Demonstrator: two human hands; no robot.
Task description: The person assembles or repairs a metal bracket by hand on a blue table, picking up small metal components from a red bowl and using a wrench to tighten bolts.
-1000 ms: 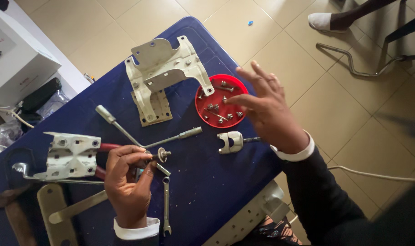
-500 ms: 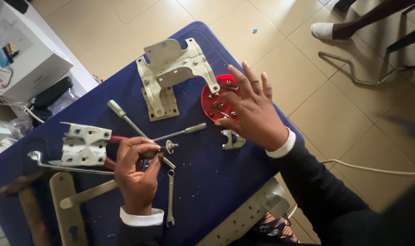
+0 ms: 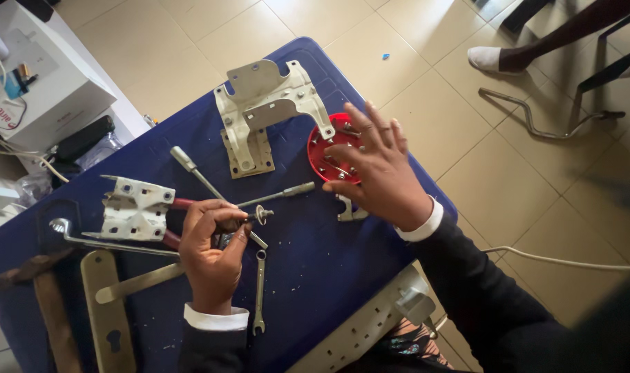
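Landmark = red dish, on blue table near its far-right edge.

R hand: fingers spread wide, flat over dish's near-right half, fingertips above the screws in it. Grips nothing that I can see. Small metal clamp piece pokes out just under the palm, near side of dish.

L hand: well left of dish, nearer the wearer. Fingers curled tight round a dark tool handle; bolt w/ washer sticks out at the tip, pointing toward dish.

Beige hinge bracket just left of dish, far side. Small spanner lies near-left of dish, beside L wrist. Screwdriver between L hand & dish.
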